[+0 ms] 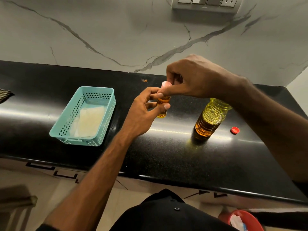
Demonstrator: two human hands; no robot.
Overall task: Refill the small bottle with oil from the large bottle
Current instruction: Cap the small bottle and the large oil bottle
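Both hands on the small bottle

Left hand (146, 107) pinches small bottle (162, 105) mid-frame, held just above black counter (150, 147); right hand (188, 80) grips its pale cap (166, 84). Light, rigid, likely oil-slick: hold by the body. Large bottle (210, 119) stands uncapped to the right, red cap (235, 130) beside it

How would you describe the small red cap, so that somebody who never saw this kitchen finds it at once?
Start at the long black counter under the marble wall. Go to the large bottle of yellow oil standing at its right part. The red cap lies alone on the counter just right of that bottle, the only small red thing there.
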